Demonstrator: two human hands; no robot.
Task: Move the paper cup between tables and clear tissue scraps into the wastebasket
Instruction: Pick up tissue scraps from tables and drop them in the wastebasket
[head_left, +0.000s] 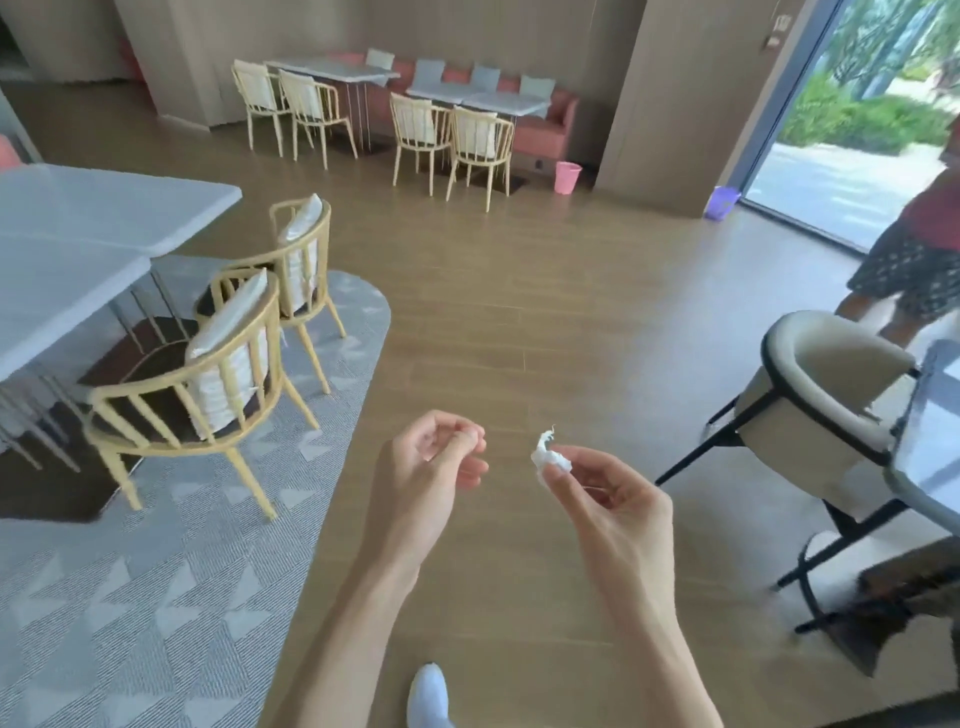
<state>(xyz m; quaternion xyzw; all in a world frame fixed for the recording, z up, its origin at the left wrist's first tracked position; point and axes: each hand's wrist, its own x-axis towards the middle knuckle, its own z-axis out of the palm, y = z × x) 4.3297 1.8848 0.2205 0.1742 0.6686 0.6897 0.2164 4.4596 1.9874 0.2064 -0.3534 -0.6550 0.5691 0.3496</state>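
- The right hand (605, 501) pinched a small white tissue scrap (549, 457) between the thumb and the fingertips, and the scrap stuck out above them, in the air over the wooden floor (519, 312).
- The left hand (431, 462) was just beside it, not touching it; its fingers were curled toward the thumb. A bit of white showed inside the curl, but I could not tell if it held something.
- Far beyond the hands, a pink wastebasket (567, 177) stood on the floor beside the wooden chairs (475, 145).
- A purple basket (722, 202) stood to the right of it, near the glass door.
- To the left of the left hand there were two wooden armchairs (208, 395) at a white table (104, 218), on a grey carpet (156, 571).
- To the right of the right hand stood a cream chair (821, 395).
- Another person (919, 249) stood far to the right.
- A white shoe (428, 696) was below the hands.
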